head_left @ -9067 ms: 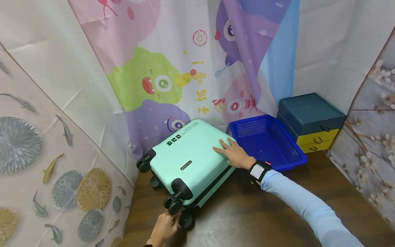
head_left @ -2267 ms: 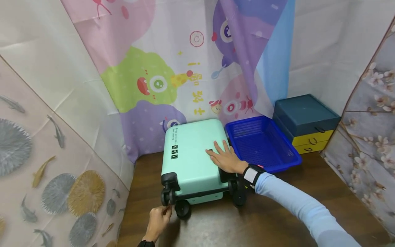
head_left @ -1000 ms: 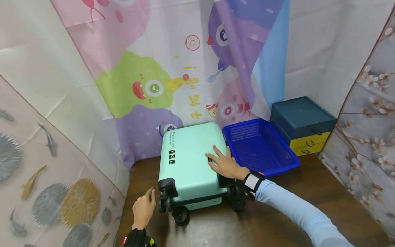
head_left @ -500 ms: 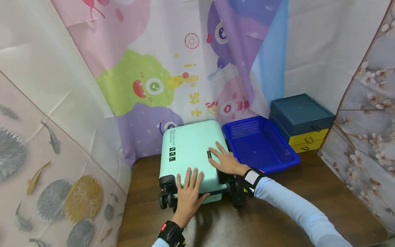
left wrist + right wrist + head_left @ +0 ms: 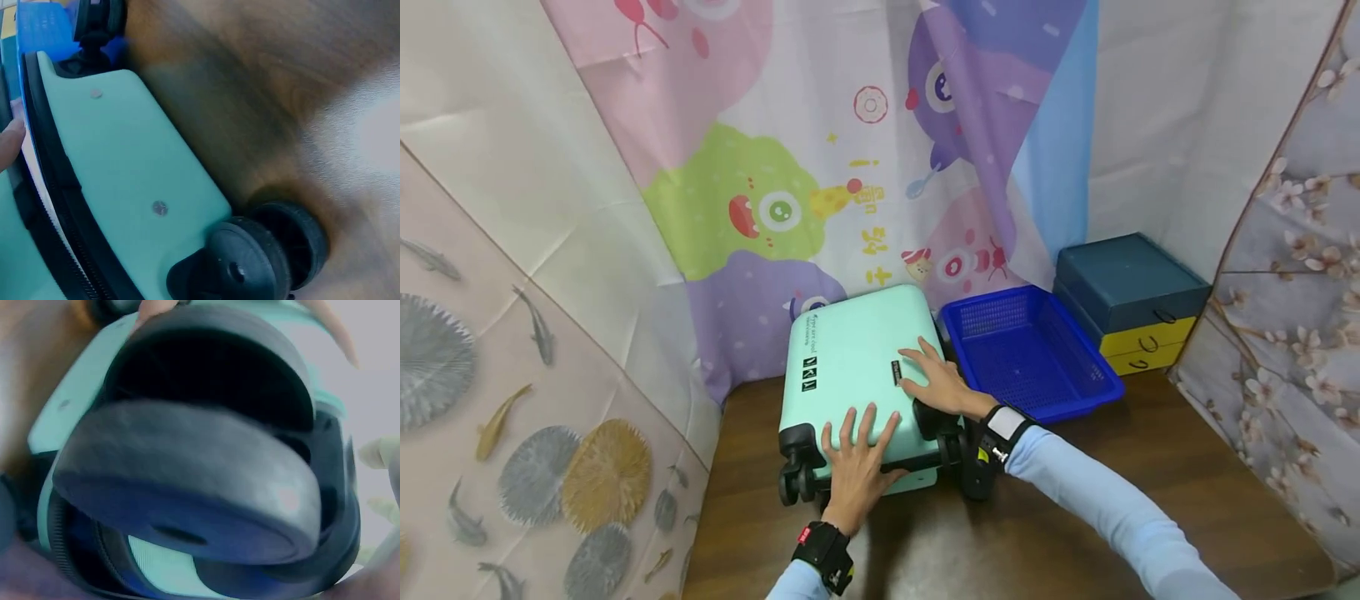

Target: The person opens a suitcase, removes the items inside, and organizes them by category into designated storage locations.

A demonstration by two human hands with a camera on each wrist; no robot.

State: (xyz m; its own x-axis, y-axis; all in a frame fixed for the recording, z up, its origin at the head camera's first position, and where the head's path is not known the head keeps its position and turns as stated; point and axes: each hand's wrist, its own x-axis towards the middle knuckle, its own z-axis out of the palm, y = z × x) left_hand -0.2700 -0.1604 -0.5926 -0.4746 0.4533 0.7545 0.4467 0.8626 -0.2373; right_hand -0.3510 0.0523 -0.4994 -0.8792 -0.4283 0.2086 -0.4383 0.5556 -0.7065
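A mint-green hard-shell suitcase (image 5: 857,354) lies flat on a brown wooden table (image 5: 1075,517), at centre, its end with black wheels (image 5: 250,259) facing near. The person's left hand (image 5: 859,475) rests on its near edge, fingers spread wide, thumb out to the right. The right hand (image 5: 942,382) lies on its right side, by the near right corner, fingers also spread. Both arms wear pale blue sleeves (image 5: 1101,496) and black wristbands (image 5: 823,554).

The suitcase's far edge is close to a printed fabric curtain (image 5: 782,192). To its right, just beside, is a blue rectangular plastic basket (image 5: 1033,358); whether they touch cannot be told. Farther right stands a dark teal and yellow drawer box (image 5: 1131,283). Brown wood shows left of the suitcase, along the near side and, most broadly, to the near right. In the left wrist view, black zip edging (image 5: 59,206) runs along the suitcase's side.

On the left of the lid, small black print runs sideways, "are cool" just readable, beside three black square pictograms (image 5: 808,374). A black badge (image 5: 897,372) by the right hand is too small to read. The curtain carries yellow Chinese characters (image 5: 872,242) and an exclamation mark, turned sideways.
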